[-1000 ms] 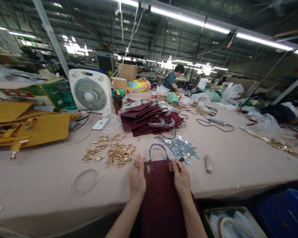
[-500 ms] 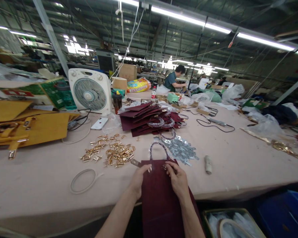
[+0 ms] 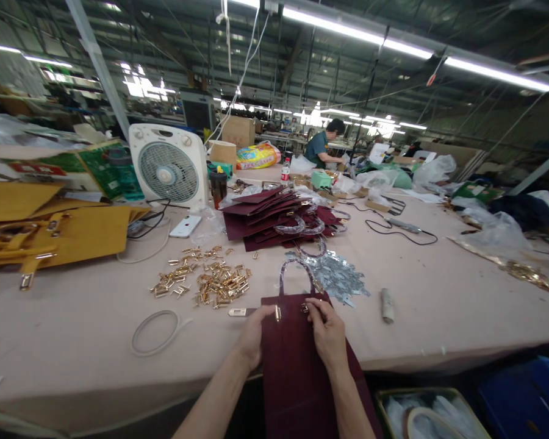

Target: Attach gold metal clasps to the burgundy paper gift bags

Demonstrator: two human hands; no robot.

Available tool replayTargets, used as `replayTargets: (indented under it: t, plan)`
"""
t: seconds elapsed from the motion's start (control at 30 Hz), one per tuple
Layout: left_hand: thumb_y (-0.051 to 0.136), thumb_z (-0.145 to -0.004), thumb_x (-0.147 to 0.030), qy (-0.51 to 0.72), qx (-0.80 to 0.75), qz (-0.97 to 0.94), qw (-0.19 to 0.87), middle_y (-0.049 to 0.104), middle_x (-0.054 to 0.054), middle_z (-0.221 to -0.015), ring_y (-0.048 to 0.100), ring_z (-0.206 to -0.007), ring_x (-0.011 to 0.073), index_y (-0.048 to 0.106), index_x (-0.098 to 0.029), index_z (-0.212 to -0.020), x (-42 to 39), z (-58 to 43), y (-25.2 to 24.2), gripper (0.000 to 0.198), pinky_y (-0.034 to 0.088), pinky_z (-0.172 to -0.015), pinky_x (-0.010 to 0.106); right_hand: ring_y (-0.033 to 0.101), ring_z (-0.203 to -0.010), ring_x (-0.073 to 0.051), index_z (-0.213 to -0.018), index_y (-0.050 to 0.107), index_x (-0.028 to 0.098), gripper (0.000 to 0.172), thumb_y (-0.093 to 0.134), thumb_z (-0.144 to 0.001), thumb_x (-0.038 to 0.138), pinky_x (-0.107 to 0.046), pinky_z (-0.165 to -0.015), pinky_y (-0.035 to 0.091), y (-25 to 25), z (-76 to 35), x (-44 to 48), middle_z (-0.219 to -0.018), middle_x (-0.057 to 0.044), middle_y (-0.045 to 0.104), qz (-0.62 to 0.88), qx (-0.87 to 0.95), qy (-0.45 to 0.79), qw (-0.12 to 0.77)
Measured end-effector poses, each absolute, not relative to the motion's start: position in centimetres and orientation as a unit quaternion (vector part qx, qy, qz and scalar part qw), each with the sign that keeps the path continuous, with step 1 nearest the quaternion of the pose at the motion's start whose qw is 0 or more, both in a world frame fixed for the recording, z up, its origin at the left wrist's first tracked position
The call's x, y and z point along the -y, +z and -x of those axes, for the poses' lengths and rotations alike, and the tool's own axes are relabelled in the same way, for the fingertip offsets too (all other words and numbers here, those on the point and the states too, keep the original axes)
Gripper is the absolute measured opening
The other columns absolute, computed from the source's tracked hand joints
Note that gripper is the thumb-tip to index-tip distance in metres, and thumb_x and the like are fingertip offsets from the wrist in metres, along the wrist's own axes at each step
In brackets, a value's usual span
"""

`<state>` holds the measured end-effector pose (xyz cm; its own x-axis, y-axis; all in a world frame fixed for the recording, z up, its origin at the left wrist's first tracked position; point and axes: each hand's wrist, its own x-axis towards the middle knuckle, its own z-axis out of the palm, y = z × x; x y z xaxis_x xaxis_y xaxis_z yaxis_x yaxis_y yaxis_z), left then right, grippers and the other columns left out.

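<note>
Right, here's the burgundy bag (image 3: 297,372), near and central, its top over the near edge of the table (image 3: 421,317). My left hand (image 3: 251,341) clasps its left edge, thumb on the front by the left gold fitting (image 3: 277,313), other fingers out of sight behind. A gold-tipped strap (image 3: 238,312) pokes out to the left. Over on the right, my right hand (image 3: 328,332) has thumb and index finger pinching the right gold fitting (image 3: 304,308). Just beyond stands the plastic-wrapped handle (image 3: 297,261); gold hardware (image 3: 222,283) lies left, grey metal plates (image 3: 341,277) far right of it.
</note>
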<state>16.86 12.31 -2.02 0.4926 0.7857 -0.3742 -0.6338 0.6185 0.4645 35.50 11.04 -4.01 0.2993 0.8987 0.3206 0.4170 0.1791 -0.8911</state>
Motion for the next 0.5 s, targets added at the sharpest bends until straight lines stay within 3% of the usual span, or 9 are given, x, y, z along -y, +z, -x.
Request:
replayTargets:
  t: [0.23, 0.4, 0.5]
  plan:
    - [0.064, -0.085, -0.027, 0.417, -0.296, -0.12, 0.851, 0.081, 0.018, -0.094, 0.079, -0.087, 0.0321, 0.075, -0.006, -0.103, -12.0, -16.9, -1.8, 0.03, 0.063, -0.086, 0.044, 0.065, -0.072, -0.016, -0.11, 0.075, 0.021, 0.026, 0.054, -0.103, 0.036, -0.03, -0.074, 0.055, -4.1, -36.2, -10.7, -0.097, -0.006, 0.071, 0.562, 0.629, 0.173, 0.508]
    - [0.064, -0.086, -0.027, 0.418, -0.306, -0.115, 0.848, 0.081, 0.018, -0.096, 0.079, -0.088, 0.0317, 0.075, -0.006, -0.103, -11.9, -17.0, -1.5, 0.029, 0.063, -0.086, 0.044, 0.069, -0.103, -0.021, -0.124, 0.072, 0.023, 0.031, 0.048, -0.105, 0.026, -0.034, -0.092, 0.058, -3.9, -36.8, -10.3, -0.113, -0.011, 0.071, 0.529, 0.702, 0.104, 0.465]
    - [0.065, -0.085, -0.027, 0.417, -0.304, -0.113, 0.849, 0.081, 0.018, -0.094, 0.079, -0.089, 0.0324, 0.075, -0.006, -0.104, -12.0, -17.0, -1.6, 0.029, 0.063, -0.086, 0.044, 0.068, -0.11, -0.023, -0.136, 0.066, 0.022, 0.035, 0.05, -0.104, 0.026, -0.036, -0.096, 0.059, -4.0, -36.9, -10.1, -0.119, -0.013, 0.068, 0.519, 0.734, 0.063, 0.434]
